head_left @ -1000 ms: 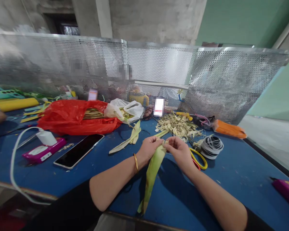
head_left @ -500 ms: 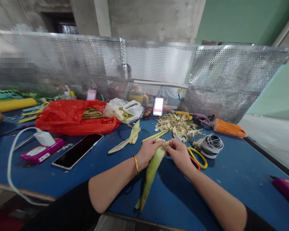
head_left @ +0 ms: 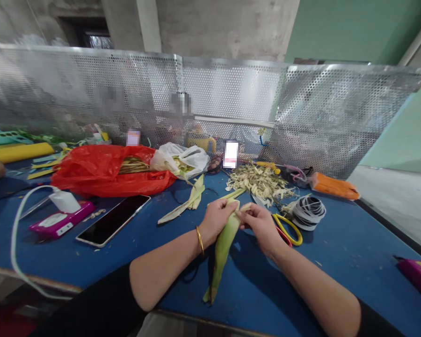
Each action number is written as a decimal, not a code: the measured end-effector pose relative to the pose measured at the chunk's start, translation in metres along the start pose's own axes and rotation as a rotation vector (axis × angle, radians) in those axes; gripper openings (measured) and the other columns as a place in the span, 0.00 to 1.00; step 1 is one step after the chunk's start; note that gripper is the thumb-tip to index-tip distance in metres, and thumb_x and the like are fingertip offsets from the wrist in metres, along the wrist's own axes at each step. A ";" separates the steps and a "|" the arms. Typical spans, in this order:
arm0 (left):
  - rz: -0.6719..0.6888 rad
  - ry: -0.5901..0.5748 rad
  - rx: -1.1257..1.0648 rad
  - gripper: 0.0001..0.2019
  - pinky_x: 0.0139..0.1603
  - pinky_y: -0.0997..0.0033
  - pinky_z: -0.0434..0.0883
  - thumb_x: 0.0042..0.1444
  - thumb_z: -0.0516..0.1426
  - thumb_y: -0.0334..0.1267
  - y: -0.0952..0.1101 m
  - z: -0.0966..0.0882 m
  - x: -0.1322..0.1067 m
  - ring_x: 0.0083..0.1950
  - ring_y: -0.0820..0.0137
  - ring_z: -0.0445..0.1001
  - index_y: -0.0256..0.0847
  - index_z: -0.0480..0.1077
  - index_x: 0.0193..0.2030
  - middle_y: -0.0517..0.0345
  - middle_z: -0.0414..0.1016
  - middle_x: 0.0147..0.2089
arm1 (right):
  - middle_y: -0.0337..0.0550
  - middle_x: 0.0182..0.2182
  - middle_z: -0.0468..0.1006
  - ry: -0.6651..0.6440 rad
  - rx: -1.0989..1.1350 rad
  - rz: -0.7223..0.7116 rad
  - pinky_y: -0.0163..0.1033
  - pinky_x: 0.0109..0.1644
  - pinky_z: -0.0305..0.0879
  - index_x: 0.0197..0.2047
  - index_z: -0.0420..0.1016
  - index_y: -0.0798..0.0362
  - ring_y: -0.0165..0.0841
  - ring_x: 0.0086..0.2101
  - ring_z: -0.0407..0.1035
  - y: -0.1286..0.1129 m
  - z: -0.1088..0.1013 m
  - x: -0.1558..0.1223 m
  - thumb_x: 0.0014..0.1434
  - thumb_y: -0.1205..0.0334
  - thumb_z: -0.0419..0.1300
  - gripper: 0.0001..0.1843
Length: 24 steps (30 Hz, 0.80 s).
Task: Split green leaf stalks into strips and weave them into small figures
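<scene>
A long green corn husk [head_left: 222,252] hangs in front of me, its narrow brownish end low over the blue table. My left hand [head_left: 219,217], with a gold bangle at the wrist, is closed on the husk's upper end. My right hand [head_left: 257,222] pinches a pale edge of the husk at its top right; the fingertips partly hide this edge. Just right of my right hand lie scissors [head_left: 291,231] with yellow and red handles. Behind my hands is a heap of pale husk scraps [head_left: 261,182]. Another flat husk piece [head_left: 184,206] lies to the left.
A spool of white and black cord [head_left: 308,214] stands at right, near an orange packet [head_left: 335,185]. At left are a phone [head_left: 114,220], a purple power strip [head_left: 61,222] and a red plastic bag [head_left: 87,173]. A perforated metal screen [head_left: 231,89] runs along the back.
The husk's lower end has swung slightly up and right. A pale edge now sticks out more beside my right fingers, which have shifted a little.
</scene>
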State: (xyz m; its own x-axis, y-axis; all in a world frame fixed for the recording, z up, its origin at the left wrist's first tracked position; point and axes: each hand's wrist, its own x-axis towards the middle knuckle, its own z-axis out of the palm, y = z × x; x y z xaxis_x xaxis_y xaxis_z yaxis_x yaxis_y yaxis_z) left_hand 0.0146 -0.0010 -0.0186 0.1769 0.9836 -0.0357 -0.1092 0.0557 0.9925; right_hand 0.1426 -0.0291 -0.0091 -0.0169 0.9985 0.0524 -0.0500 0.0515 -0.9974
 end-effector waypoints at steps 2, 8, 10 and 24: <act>-0.038 -0.032 -0.037 0.16 0.21 0.75 0.56 0.45 0.61 0.50 0.002 0.002 -0.002 0.19 0.77 0.59 0.39 0.66 0.22 0.65 0.64 0.18 | 0.33 0.18 0.68 0.065 -0.016 -0.036 0.33 0.26 0.61 0.21 0.67 0.52 0.26 0.21 0.61 0.000 -0.001 0.001 0.41 0.51 0.69 0.18; -0.006 0.015 0.016 0.13 0.21 0.75 0.55 0.45 0.61 0.44 0.004 0.003 -0.003 0.20 0.77 0.58 0.38 0.66 0.21 0.64 0.64 0.19 | 0.36 0.23 0.72 -0.001 0.067 0.052 0.33 0.29 0.63 0.26 0.71 0.54 0.27 0.23 0.65 -0.002 -0.001 -0.001 0.42 0.52 0.69 0.16; 0.002 0.015 0.020 0.13 0.21 0.75 0.56 0.45 0.60 0.44 0.003 0.002 -0.003 0.20 0.77 0.59 0.39 0.65 0.20 0.64 0.63 0.18 | 0.35 0.21 0.71 -0.004 0.035 0.002 0.33 0.28 0.63 0.25 0.70 0.53 0.27 0.22 0.64 -0.004 0.000 -0.002 0.43 0.52 0.69 0.15; 0.088 0.063 0.107 0.13 0.22 0.75 0.56 0.47 0.58 0.47 -0.004 0.000 0.003 0.22 0.74 0.62 0.37 0.70 0.25 0.62 0.67 0.21 | 0.34 0.20 0.68 0.019 -0.086 -0.080 0.33 0.28 0.60 0.25 0.68 0.54 0.26 0.22 0.61 0.003 0.000 -0.002 0.46 0.53 0.66 0.15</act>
State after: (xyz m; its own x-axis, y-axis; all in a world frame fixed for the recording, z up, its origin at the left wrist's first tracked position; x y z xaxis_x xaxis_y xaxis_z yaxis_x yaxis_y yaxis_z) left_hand 0.0154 0.0015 -0.0228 0.1093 0.9929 0.0476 -0.0163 -0.0461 0.9988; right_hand 0.1422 -0.0310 -0.0122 0.0026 0.9913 0.1317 0.0353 0.1315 -0.9907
